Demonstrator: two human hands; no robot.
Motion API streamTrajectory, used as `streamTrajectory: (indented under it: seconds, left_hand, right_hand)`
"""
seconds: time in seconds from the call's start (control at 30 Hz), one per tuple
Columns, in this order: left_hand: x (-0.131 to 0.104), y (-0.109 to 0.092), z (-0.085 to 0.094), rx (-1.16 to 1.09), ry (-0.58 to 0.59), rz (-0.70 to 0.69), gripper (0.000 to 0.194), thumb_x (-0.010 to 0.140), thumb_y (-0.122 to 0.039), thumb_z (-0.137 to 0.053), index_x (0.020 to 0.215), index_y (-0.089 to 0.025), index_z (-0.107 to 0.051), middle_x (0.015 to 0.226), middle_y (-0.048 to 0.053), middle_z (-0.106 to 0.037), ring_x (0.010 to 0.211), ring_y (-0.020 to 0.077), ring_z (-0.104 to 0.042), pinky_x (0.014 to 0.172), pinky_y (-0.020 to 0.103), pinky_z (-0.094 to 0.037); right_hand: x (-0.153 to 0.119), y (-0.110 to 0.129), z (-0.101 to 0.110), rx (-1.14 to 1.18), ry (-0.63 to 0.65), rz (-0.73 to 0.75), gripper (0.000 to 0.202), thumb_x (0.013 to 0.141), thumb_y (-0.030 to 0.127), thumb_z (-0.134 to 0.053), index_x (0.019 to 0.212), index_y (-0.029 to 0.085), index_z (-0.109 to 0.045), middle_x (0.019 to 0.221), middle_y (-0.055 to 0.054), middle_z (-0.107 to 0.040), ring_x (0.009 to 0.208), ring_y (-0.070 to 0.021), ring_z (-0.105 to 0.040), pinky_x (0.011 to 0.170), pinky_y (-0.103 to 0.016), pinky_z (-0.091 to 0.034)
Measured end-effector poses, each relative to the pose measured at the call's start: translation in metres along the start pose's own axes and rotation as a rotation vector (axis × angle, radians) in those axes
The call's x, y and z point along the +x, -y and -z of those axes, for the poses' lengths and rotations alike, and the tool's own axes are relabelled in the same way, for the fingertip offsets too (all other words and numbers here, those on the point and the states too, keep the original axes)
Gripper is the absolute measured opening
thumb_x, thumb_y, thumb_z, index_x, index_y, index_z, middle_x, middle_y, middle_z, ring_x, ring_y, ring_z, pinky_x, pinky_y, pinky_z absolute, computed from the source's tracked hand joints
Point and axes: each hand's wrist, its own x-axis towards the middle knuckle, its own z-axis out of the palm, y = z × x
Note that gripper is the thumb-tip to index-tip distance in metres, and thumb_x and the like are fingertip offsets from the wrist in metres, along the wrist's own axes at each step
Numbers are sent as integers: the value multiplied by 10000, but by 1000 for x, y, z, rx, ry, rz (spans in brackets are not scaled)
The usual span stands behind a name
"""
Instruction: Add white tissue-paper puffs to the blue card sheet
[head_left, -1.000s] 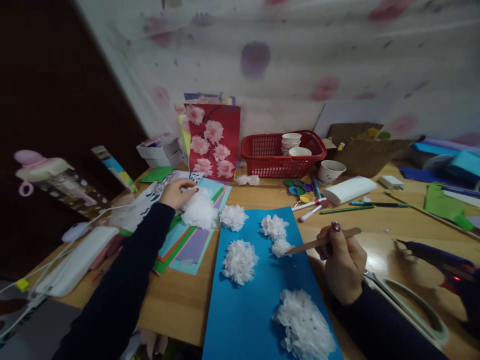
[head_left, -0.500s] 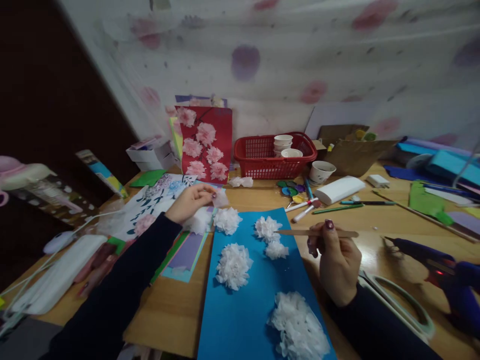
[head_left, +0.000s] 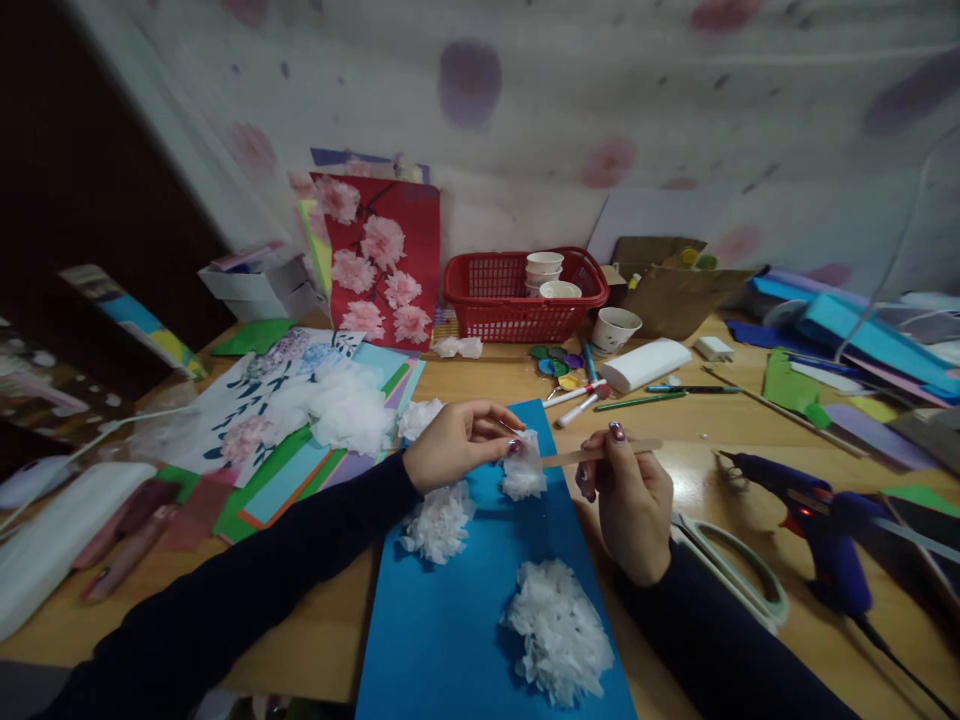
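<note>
My left hand (head_left: 469, 440) pinches a small piece of white tissue paper (head_left: 527, 456) over the upper right of a blue sheet (head_left: 435, 640). In my right hand (head_left: 630, 490) is a thin wooden craft stick (head_left: 564, 459), its tip touching or very near that tissue piece. Ruffled white tissue flowers sit on the sheet: one (head_left: 561, 632) at the lower right, one (head_left: 439, 522) at the left below my left wrist, and one (head_left: 420, 419) at the top left corner. The flower under the held tissue is partly hidden.
A pile of tissue pieces (head_left: 352, 408) lies on coloured papers at the left. Behind stand a red card with pink flowers (head_left: 384, 262) and a red basket (head_left: 491, 325). Scissors (head_left: 739, 570) and a glue gun (head_left: 806, 510) with a lit red light lie at the right.
My left hand has moved right with the tissue piece, from beside the tissue pile to the stick's tip over the blue sheet. The whole view has shifted somewhat.
</note>
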Motion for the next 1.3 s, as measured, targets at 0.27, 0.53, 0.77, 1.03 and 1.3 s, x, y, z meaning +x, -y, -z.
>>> streamTrajectory:
  seconds: [0.27, 0.53, 0.77, 1.03, 1.3]
  left_hand:
    - [-2, 7, -3, -2, 48, -25, 172, 702, -26, -618, 848, -118, -619, 870, 55, -715, 783, 130, -679, 766, 270, -534]
    - [-2, 8, -5, -163, 95, 87, 178, 717, 20, -583, 830, -115, -608, 791, 27, -699, 766, 128, -693, 781, 258, -513]
    - [-4, 5, -5, -331, 219, 204, 125, 787, -24, -552, 867, -118, -572, 693, 2, -673, 708, 156, -714, 761, 269, -521]
    - [-5, 7, -3, -321, 270, 165, 242, 718, -133, -709, 908, -119, -560, 741, 41, -703, 717, 180, -709, 769, 311, -516]
    - [-5, 9, 5, -212, 337, 118, 340, 693, -95, -703, 976, -126, -517, 711, 24, -694, 688, 163, -692, 748, 312, -505]
  right_hand:
    - [2, -2, 4, 36, 11, -19, 309, 810, 451, -595, 692, 166, -577, 439, 43, -497, 363, -87, -444, 345, -197, -322]
    - [5, 2, 2, 36, -48, -27, 330, 765, 473, -630, 671, 161, -582, 413, 44, -495, 346, -79, -433, 346, -193, -310]
    - [4, 1, 4, 46, -58, -48, 328, 779, 464, -621, 684, 152, -589, 419, 44, -501, 350, -70, -434, 361, -188, -306]
    - [5, 0, 4, 52, -60, -48, 323, 770, 460, -631, 685, 152, -589, 421, 43, -501, 351, -71, -433, 357, -188, -298]
    - [9, 2, 5, 89, -162, -26, 356, 801, 462, -582, 610, 164, -545, 380, 70, -403, 322, -55, -353, 333, -178, -265]
